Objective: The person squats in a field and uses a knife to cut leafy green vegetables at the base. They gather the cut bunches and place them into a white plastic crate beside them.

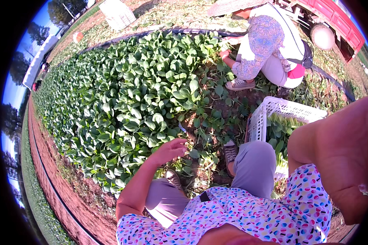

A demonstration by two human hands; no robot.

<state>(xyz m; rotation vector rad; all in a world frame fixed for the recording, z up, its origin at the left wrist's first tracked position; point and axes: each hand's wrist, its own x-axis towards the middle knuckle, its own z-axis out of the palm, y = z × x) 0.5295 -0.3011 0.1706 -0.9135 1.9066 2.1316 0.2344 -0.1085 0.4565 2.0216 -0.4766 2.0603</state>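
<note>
My left hand hovers at the edge of the leafy green crop, its fingers apart and loosely bent, with nothing visible in it. Just beyond its fingertips, a narrow pale blade, probably a knife's, rests near the soil. My right hand is raised very close to the camera at the right rim; it is large, partly cut off, and its grip cannot be made out. Behind that arm stands a white plastic crate with cut leafy greens inside, partly hidden.
A co-worker in a wide hat bends over the crop's far corner, hands among the plants. Loose leaves litter the soil between us. A dark hose, a red truck and a white crate lie farther off.
</note>
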